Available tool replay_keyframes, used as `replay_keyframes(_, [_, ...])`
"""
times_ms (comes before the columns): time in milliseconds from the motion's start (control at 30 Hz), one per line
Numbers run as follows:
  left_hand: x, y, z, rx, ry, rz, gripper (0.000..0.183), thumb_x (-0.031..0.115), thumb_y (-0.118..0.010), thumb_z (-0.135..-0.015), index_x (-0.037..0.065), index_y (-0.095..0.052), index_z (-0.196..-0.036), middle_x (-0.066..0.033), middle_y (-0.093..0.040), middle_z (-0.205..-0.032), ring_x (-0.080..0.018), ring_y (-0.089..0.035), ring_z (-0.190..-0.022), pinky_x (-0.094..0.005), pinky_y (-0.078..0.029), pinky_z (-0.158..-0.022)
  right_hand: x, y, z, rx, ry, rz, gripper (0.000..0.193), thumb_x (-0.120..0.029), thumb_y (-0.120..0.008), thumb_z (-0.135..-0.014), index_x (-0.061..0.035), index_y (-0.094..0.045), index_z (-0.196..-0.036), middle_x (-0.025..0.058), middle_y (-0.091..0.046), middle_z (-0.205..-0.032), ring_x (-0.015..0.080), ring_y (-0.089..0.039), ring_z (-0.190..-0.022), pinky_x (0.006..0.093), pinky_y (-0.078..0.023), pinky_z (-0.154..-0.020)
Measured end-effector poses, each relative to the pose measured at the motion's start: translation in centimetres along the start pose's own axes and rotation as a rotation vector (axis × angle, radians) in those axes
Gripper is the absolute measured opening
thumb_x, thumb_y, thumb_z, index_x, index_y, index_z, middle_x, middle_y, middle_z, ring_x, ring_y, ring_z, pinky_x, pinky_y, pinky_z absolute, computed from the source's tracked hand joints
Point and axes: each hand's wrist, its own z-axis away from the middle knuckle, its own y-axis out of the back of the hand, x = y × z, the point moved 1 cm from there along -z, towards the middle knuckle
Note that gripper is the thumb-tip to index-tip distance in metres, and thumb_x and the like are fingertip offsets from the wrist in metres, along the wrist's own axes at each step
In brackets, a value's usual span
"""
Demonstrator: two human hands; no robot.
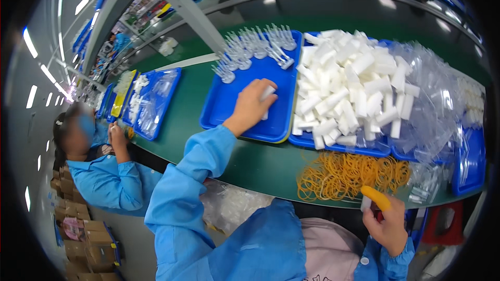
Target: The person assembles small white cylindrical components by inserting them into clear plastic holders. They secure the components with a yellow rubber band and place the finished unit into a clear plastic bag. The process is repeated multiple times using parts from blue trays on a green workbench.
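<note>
My left hand (252, 105) is over a blue tray (219, 106), its fingers closed round a small white piece (267, 92) that looks like a foam block. At the tray's far side stand several clear plastic parts with thin upright stems (242, 49). A large heap of white foam blocks (349, 78) fills the tray to the right. Near the table's front edge my right hand (388, 224) pinches a small pale piece (366, 203), mostly hidden by the fingers. An orange-yellow finger cot (376, 198) covers one finger. Just beyond that hand lies a pile of yellow rubber bands (349, 177).
Clear plastic bags (432, 83) heap up right of the foam, near clear small parts (424, 179). A blue tray (470, 161) stands far right. A metal post (182, 10) rises behind. At left sits a co-worker in blue (107, 177) beside blue and yellow trays (169, 96).
</note>
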Motion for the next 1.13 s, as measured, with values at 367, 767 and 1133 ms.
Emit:
replay_keyframes(367, [4.4, 1.0, 3.1, -0.047, -0.158, -0.257, 0.025, 0.017, -0.064, -0.077, 0.010, -0.063, -0.101, -0.0116, -0.054, -0.101, -0.0312, -0.050, -0.100, -0.0413, -0.040, -0.086, 0.6, 1.3, -0.5, -0.052, -0.004, 0.075, 0.035, -0.008, -0.062, -0.076, -0.0095, -0.061, -0.111, 0.0070, -0.052, -0.061, 0.0256, -0.053, -0.052, 0.0374, -0.039, -0.048])
replay_keyframes(767, [4.5, 1.6, 4.2, -0.150, -0.105, -0.088, 0.022, 0.020, -0.068, -0.075, 0.003, -0.056, -0.067, -0.0085, -0.045, -0.064, -0.0249, -0.045, -0.065, -0.0359, -0.035, -0.056, 0.4, 0.7, -0.9, -0.048, -0.003, 0.063, 0.034, -0.008, -0.062, -0.076, -0.0102, -0.063, -0.110, 0.0073, -0.053, -0.063, 0.0264, -0.053, -0.052, 0.0372, -0.041, -0.049])
replay_keyframes(1133, [5.2, 1.4, 5.3, -0.301, 0.012, -0.135, 0.036, 0.030, -0.063, -0.082, 0.010, -0.059, -0.111, -0.0161, -0.049, -0.114, -0.0327, -0.048, -0.106, -0.0388, -0.040, -0.089, 1.0, 0.4, -0.4, -0.033, -0.018, 0.054, 0.040, -0.008, -0.063, -0.072, -0.0094, -0.063, -0.112, 0.0081, -0.054, -0.064, 0.0243, -0.053, -0.053, 0.0360, -0.042, -0.050])
